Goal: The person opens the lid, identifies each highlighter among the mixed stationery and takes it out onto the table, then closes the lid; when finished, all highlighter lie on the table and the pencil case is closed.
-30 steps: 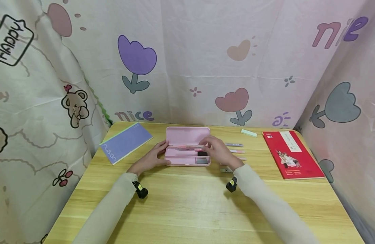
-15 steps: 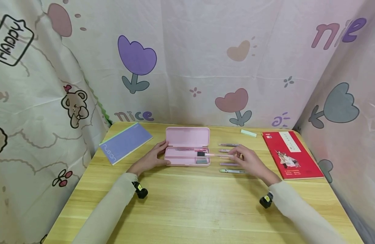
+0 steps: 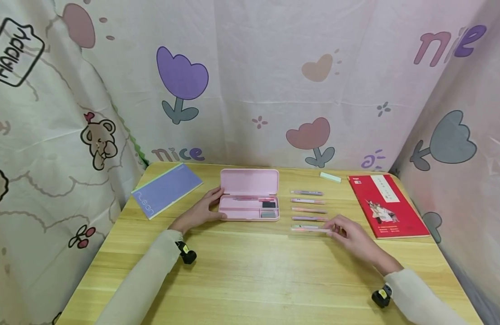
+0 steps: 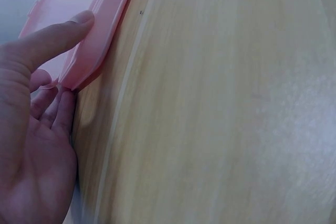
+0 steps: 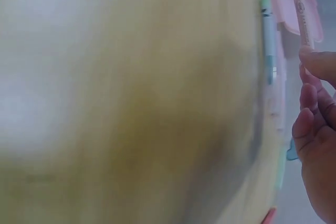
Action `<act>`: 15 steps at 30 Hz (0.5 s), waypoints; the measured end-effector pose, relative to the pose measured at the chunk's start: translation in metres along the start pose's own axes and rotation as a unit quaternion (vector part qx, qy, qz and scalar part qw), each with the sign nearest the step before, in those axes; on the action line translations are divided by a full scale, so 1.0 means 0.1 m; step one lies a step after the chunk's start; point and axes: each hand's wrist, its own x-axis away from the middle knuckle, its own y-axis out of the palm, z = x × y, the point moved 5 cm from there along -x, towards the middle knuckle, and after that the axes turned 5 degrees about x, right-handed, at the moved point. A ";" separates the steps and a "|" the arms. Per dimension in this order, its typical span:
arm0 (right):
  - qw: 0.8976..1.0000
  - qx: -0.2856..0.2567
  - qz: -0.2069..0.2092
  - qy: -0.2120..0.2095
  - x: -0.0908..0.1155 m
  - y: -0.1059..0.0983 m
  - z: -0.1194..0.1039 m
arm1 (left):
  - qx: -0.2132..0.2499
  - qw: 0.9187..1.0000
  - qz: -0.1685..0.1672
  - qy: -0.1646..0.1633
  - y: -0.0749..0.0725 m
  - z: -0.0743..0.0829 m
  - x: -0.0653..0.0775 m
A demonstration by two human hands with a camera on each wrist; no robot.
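Note:
An open pink pencil case [image 3: 239, 215] lies on the table, its lid raised at the back. My left hand [image 3: 198, 212] grips its left end, thumb [image 4: 81, 24] on the front wall and fingers behind. Between thumb and fingers my right hand [image 3: 351, 234] pinches a pale pink pen [image 5: 303, 19] with small print on it. In the head view this pen overlaps the nearest pen [image 3: 300, 227] of a row lying right of the case. Inside the case are a slim pink pen [image 3: 254, 199], a black block [image 3: 268, 204] and a grey block [image 3: 268, 214].
More pens, such as a greyish one [image 3: 308, 192], lie parallel behind the nearest. A blue-violet notebook [image 3: 168, 189] lies at the back left and a red book [image 3: 390, 207] at the right. A pale green stick [image 3: 330, 177] lies near the back edge.
My right hand has moved from over the pencil case to the right and nearer, carrying the pink pen out to the front of the row. My left hand has stayed on the case.

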 end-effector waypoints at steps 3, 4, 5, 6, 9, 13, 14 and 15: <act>1.000 -0.005 -0.004 -0.001 0.09 0.05 0.03 | 0.003 1.000 -0.001 -0.001 0.00 -0.01 0.00; 1.000 -0.006 -0.006 -0.001 0.10 0.07 0.04 | 0.004 1.000 -0.001 -0.001 0.00 -0.01 0.00; 1.000 -0.007 -0.007 -0.002 0.12 0.08 0.05 | 0.003 1.000 -0.001 -0.002 0.00 -0.01 0.00; 1.000 -0.008 -0.008 -0.002 0.13 0.09 0.05 | 0.003 1.000 -0.002 -0.001 0.00 -0.02 0.00; 1.000 -0.011 -0.010 -0.001 0.15 0.12 0.06 | -0.001 1.000 -0.001 0.002 0.00 -0.02 0.01; 1.000 -0.004 -0.014 -0.004 0.16 0.15 0.08 | -0.002 1.000 0.002 0.005 0.01 -0.01 0.02; 1.000 -0.002 -0.015 -0.004 0.16 0.15 0.08 | -0.001 1.000 0.003 0.003 0.01 -0.01 0.01; 1.000 0.000 -0.017 -0.004 0.17 0.16 0.09 | 0.001 1.000 0.004 0.003 0.01 0.00 0.01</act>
